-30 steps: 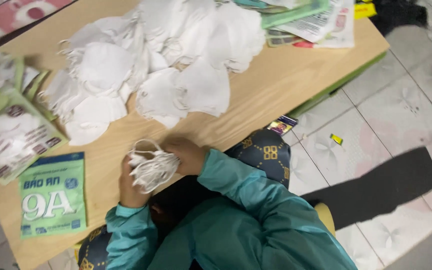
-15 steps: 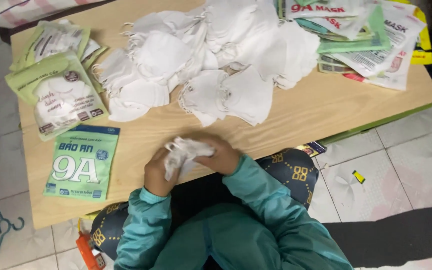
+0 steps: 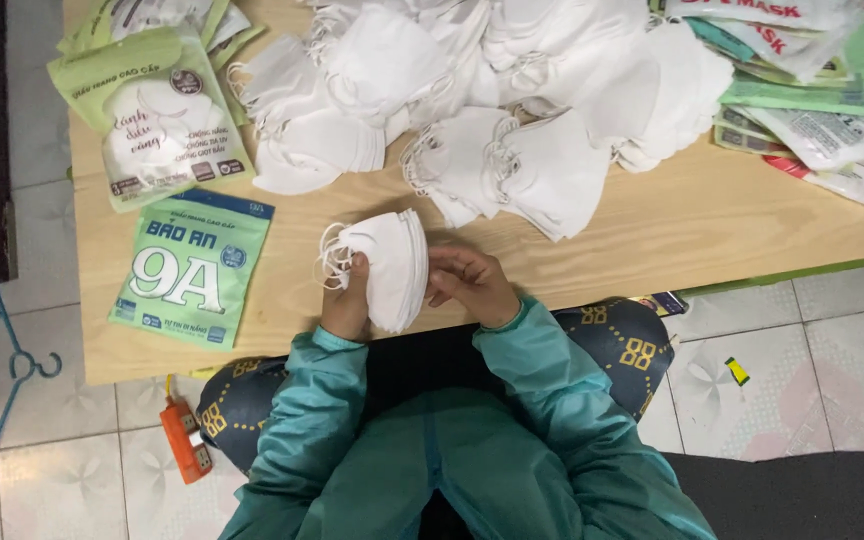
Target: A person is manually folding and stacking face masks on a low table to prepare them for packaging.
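Small stack of white face masks [image 3: 392, 268], folded and pressed flat together, held upright over the near edge of the table [image 3: 712, 215]. Left hand [image 3: 348, 300] clamped around the stack from beneath, ear loops bunched at its fingertips. Right hand [image 3: 469, 285] curled loosely just beside the stack, fingertips at its edge, gripping nothing. Just left, flat on the table: an empty-looking green pouch [image 3: 192, 268]. Beyond that, a filled green-and-clear pouch of masks [image 3: 157, 120], sealed by the look of it. Across the far side, a big loose heap of white masks [image 3: 492, 90], and at the right a pile of flat printed pouches [image 3: 812, 80]. Judged from this: one batch gathered, not yet bagged; most masks unsorted.
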